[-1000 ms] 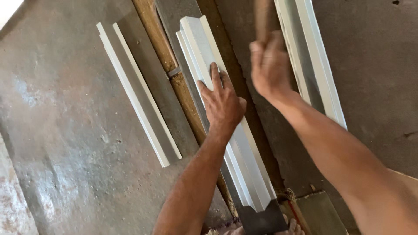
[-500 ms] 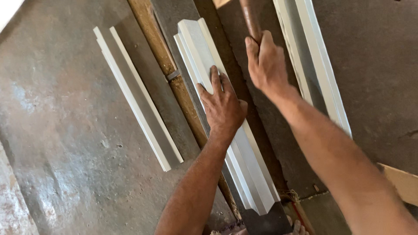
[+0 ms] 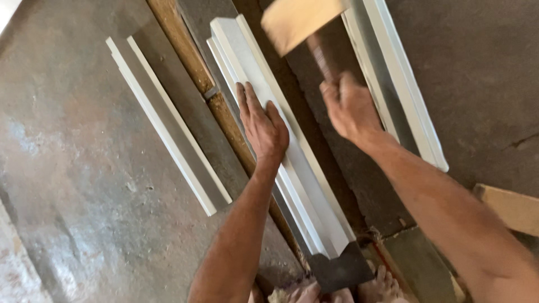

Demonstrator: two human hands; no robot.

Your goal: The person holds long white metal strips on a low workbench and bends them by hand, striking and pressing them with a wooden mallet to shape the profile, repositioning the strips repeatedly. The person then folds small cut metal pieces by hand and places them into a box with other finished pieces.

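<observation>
Clearly the work in hand is driving the white moulding with a wooden mallet, and doing it well rests on a steady hold and a square blow. The left hand lies flat on the moulding, fingers stretched out and close together, gripping nothing, only pressing the strip down beside the long wooden beam. The right hand is closed in a fist round the mallet's dark handle, with the pale head raised and blurred above the upper end of the strip. A sound strike would land flat and well ahead of the left fingertips. Two more white strips lie on the concrete floor on either side.
</observation>
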